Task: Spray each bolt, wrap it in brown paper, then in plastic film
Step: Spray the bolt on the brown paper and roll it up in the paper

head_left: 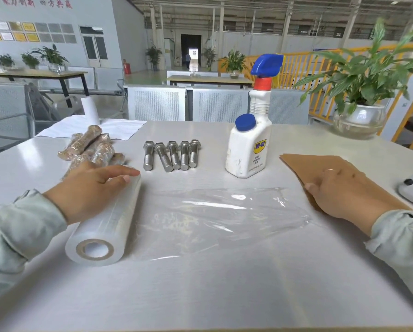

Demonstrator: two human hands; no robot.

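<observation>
This is a factory hall with a reception or waiting corner in it. Far off, steel roof trusses [260,6] and columns span a wide polished floor, and yellow safety railings [303,68] fence the right side. On the left wall hang framed certificates [11,32] under red Chinese lettering. Perforated metal bench seats [157,103] (the waiting-room kind) stand just beyond the white surface [200,283], among potted plants [366,75].

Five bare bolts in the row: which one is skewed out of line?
The second bolt from the left. Its shank slants down toward the right, while the other four bolts lie roughly parallel, heads away from the person.
</observation>
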